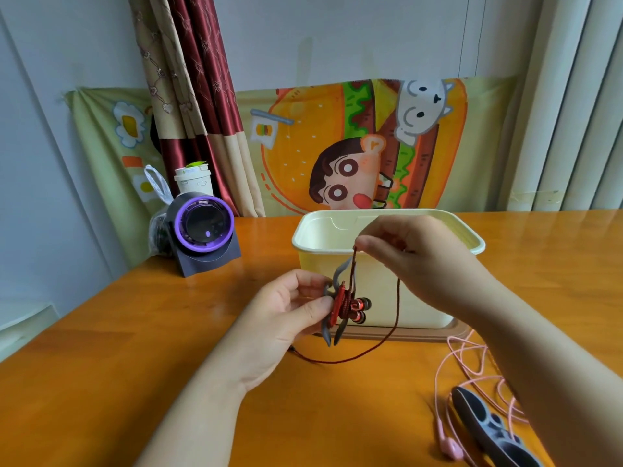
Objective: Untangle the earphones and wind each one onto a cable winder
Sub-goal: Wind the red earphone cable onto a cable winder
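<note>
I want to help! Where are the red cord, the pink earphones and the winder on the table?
red cord (398,301): head view, its hanging stretch
pink earphones (449,447): head view, the earbud
winder on the table (472,409): head view, its upper end

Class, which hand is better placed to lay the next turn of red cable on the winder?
Right: the right hand pinches the red cable above the grey cable winder, which the left hand grips.

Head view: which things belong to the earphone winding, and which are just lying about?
Job: red earphones, grey winder in the left hand, right hand pinching the red cable, pink earphones, second winder.
Lying about: cream tub, purple fan, paper cup, plastic bag.
</note>
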A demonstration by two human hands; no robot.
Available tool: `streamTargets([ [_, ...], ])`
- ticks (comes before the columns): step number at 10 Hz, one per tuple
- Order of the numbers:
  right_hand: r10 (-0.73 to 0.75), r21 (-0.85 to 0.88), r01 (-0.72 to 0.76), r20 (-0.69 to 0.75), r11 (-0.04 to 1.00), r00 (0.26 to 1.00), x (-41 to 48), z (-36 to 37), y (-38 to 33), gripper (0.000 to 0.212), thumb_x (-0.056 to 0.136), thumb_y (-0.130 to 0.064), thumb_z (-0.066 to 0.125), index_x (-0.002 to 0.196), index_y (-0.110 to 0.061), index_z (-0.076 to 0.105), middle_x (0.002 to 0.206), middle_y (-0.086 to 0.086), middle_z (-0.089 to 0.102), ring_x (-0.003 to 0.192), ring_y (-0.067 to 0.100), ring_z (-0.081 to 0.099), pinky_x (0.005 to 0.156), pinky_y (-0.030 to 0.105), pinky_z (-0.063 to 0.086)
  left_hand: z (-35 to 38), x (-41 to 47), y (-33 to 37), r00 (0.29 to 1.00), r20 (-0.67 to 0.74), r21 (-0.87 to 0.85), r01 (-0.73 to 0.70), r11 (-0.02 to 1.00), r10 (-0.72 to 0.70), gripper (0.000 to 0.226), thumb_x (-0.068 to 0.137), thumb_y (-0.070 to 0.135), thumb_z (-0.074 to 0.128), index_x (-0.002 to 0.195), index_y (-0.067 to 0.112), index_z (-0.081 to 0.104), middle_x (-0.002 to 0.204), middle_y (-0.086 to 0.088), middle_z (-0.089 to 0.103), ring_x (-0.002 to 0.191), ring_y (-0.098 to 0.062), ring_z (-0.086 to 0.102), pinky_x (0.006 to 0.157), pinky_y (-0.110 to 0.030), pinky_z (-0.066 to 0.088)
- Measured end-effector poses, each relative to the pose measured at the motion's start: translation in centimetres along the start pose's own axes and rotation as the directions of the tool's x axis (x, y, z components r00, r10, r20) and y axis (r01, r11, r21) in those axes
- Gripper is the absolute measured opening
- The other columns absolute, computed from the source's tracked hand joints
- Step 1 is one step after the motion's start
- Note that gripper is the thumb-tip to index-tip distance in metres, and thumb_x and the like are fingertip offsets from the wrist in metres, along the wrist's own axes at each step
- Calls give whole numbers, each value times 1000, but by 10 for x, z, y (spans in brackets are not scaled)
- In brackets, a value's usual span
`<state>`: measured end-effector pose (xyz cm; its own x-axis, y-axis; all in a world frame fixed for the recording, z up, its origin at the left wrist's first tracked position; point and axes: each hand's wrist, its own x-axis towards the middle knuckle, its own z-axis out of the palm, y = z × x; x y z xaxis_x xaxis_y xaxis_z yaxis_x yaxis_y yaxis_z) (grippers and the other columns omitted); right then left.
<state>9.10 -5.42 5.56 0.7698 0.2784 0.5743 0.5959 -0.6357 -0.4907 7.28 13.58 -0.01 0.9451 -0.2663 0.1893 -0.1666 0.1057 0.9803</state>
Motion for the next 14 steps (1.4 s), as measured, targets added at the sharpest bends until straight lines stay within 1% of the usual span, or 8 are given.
streamTargets([
  [2, 92, 169, -128, 206, 977, 974, -5, 22, 7, 33, 86, -48, 49, 78, -20, 64, 62, 4, 54, 57, 16, 49, 59, 38, 45, 5, -1, 10, 1000, -26, -438, -2, 899, -11, 23, 74, 6, 59, 95, 7, 68, 95, -14, 72, 77, -21, 69, 67, -26, 60],
  [3, 64, 153, -130, 373, 980, 925, -9, 36, 5, 24, 96, -32, 50, 89, -17, 67, 65, 6, 56, 61, 22, 55, 64, 35, 49, 3, 4, 9, 990, -130, -608, -43, 793, -46, 25, 75, 9, 58, 97, 8, 70, 99, -12, 74, 84, -19, 73, 74, -30, 61],
  [4, 36, 108, -100, 483, 989, 875, -12, 43, 2, 22, 99, -15, 45, 98, -12, 66, 67, -2, 57, 62, 13, 57, 59, 19, 46, 3, 7, 5, 971, -218, -684, -77, 725, -102, 30, 75, 12, 60, 104, 7, 66, 95, -8, 74, 84, -16, 73, 78, -34, 60],
  [8, 144, 168, -248, 469, 954, 871, -7, 26, 18, 19, 95, -33, 52, 96, -25, 69, 57, -10, 49, 53, 6, 47, 54, 22, 43, -33, 18, -4, 803, -555, -741, -356, 569, -220, 10, 95, 12, 56, 95, 6, 64, 70, -3, 72, 64, -9, 71, 57, -24, 57],
  [10, 247, -115, -221, 549, 969, 798, -6, 7, 22, 27, 98, -28, 47, 87, -27, 72, 61, -25, 57, 62, -10, 52, 62, 9, 38, -55, 22, -13, 623, -708, -662, -420, 621, -333, 6, 97, 16, 56, 98, 12, 60, 72, 3, 70, 60, -3, 69, 58, -27, 56],
  [12, 502, -552, -116, 626, 826, 597, -11, 12, 32, 18, 89, -22, 59, 95, -14, 75, 107, -1, 70, 96, 11, 62, 91, 24, 47, -63, 21, -15, 578, -744, -631, -444, 636, -335, 5, 98, 17, 55, 99, 14, 59, 82, 3, 65, 55, -3, 68, 67, -28, 57],
  [13, 531, -600, -99, 604, 794, 594, -12, 18, 39, 18, 87, -22, 61, 93, -14, 75, 101, 0, 71, 93, 13, 64, 89, 26, 49, -73, 23, -21, 551, -793, -566, -506, 651, -260, 11, 99, 21, 54, 91, 18, 60, 78, 8, 64, 90, -7, 71, 89, -32, 54],
  [14, 526, -594, -103, 602, 798, 600, -11, 19, 40, 19, 88, -24, 61, 95, -13, 75, 101, 1, 71, 93, 14, 64, 87, 24, 49, -117, 43, -55, 600, -779, -553, -519, 652, -183, 22, 95, 28, 55, 78, 17, 63, 63, 13, 57, 133, -33, 28, 114, -51, 22],
])
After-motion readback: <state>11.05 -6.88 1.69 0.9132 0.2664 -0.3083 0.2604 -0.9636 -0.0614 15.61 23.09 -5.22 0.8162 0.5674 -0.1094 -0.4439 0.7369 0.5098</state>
